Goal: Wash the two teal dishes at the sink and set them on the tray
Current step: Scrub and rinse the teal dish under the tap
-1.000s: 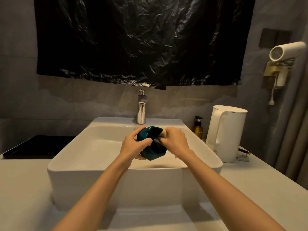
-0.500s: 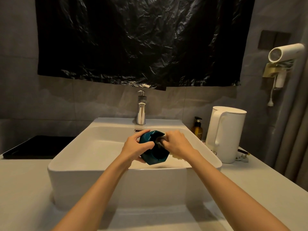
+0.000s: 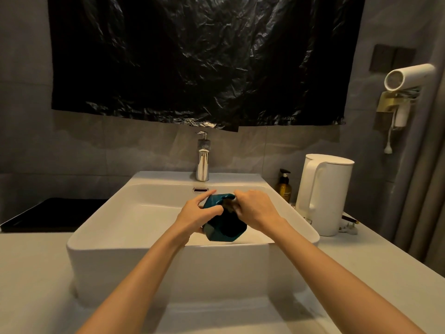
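Observation:
One teal dish (image 3: 226,229) with angular sides is held tilted over the white sink (image 3: 115,251), its dark hollow facing me. My left hand (image 3: 192,215) grips its left rim, thumb across the front and forefinger stretched out along the top. My right hand (image 3: 257,210) is curled round a small pale-tipped scrubbing tool (image 3: 234,200) and presses it into the dish at its upper edge. The black tray (image 3: 53,213) lies on the counter left of the sink with nothing seen on it. No second teal dish is in view.
A chrome tap (image 3: 202,162) stands behind the basin with no water seen running. Right of the sink are an amber pump bottle (image 3: 284,188) and a white kettle (image 3: 325,194) with a plug beside it. A hair dryer (image 3: 407,75) hangs on the right wall.
The dish has sunk a little lower in the basin and turned in my left hand. My right hand has shifted slightly against its rim.

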A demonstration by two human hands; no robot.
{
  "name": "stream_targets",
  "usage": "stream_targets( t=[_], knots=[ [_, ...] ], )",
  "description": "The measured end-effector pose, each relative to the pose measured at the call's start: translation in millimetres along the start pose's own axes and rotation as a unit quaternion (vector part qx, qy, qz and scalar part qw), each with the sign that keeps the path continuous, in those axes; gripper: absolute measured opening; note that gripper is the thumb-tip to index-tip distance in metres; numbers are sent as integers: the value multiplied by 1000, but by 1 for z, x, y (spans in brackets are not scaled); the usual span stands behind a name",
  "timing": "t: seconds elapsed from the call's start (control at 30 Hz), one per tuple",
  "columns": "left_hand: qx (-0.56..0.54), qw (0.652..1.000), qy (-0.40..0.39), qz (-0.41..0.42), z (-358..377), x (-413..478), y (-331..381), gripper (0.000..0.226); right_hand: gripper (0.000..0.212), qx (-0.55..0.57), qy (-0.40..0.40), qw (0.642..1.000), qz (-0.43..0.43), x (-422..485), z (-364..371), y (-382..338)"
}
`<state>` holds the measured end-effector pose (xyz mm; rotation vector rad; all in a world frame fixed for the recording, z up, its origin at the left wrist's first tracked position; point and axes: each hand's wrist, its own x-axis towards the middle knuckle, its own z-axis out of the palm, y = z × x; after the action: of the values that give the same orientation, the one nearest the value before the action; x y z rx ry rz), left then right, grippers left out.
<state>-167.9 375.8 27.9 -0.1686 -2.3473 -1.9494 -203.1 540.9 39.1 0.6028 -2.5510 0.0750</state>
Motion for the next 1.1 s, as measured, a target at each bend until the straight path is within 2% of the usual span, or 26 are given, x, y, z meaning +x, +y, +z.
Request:
stream_targets(
  t=[0.1, 0.2, 0.3, 0.4, 0.5, 0.57, 0.63, 0.73, 0.8, 0.87, 1.0, 1.03, 1.1],
  knots=[
    [-35, 998, 16, 42, 0, 2, -2, 59, 24, 159, 13, 980, 120, -2, 5, -2],
    [-55, 995, 60, 63, 0, 4, -2, 56, 21, 248, -55, 950, 181, 4, 5, -7],
    [-48, 995, 75, 51, -2, 4, -2, 53, 18, 236, -107, 951, 165, 9, 6, -9],
    [-42, 997, 61, 31, -2, 3, -4, 52, 16, 179, -41, 974, 129, 13, 5, -8],
    [-15, 999, 37, 15, 0, 3, -3, 54, 24, 48, 12, 998, 26, 16, -4, -11],
    [-11, 1000, 24, 10, 1, 2, -2, 53, 32, -6, 28, 999, -25, 16, -8, -11],
    [-12, 1000, 21, 8, 0, 1, 0, 52, 31, -10, 34, 999, -32, 14, -9, -8],
    [-30, 999, 31, 2, 0, 3, 1, 47, 23, 90, 15, 996, 21, 9, -5, -5],
    [-75, 996, 39, -4, -2, 3, 2, 43, 21, 219, 9, 972, 83, 6, -2, -6],
    [-114, 992, 53, 5, -5, 4, 3, 43, 18, 287, -8, 950, 122, 5, -1, -9],
    [-92, 991, 86, 52, -6, 6, 1, 53, 12, 353, -116, 910, 187, 7, -1, -13],
    [-85, 991, 85, 58, -6, 6, 1, 55, 13, 356, -116, 907, 191, 8, 0, -14],
    [-66, 993, 75, 63, -6, 8, 3, 55, 17, 318, -60, 930, 174, 8, 3, -17]
  ],
)
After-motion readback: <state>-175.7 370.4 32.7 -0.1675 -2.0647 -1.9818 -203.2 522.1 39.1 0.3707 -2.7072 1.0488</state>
